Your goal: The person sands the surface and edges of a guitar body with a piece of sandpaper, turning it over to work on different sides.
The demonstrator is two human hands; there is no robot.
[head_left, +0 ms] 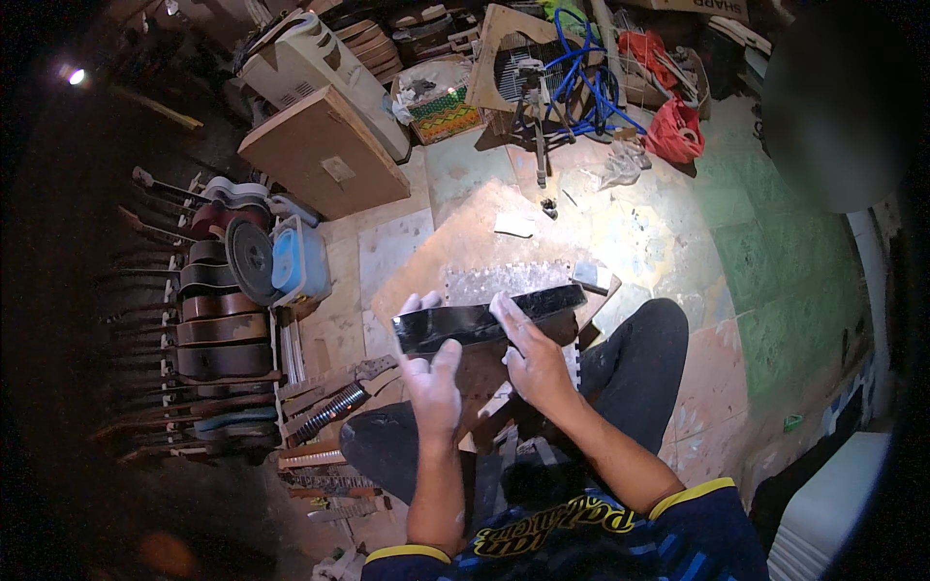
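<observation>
A glossy black, long curved piece (pixel 450 324), which looks like a guitar body seen from its side, lies across my lap. My left hand (pixel 432 382) grips its left end, with the thumb on the near side and the fingers past the far edge. My right hand (pixel 533 358) is on the middle of it, fingers stretched over the black side and a lower digit bent beneath. Pale dust coats the fingers of both hands. Whether something thin lies under the right fingertips is hidden. Beyond the piece is a speckled grey mat (pixel 504 281) with a toothed edge.
Several guitar bodies (pixel 223 334) stand in a rack at left, beside a white bucket (pixel 312 257) and a round grey lid (pixel 250 259). A wooden panel (pixel 325 160), blue hose (pixel 586 87) and red bag (pixel 675 131) are at the back. Near my left knee lies a black coil (pixel 329 412).
</observation>
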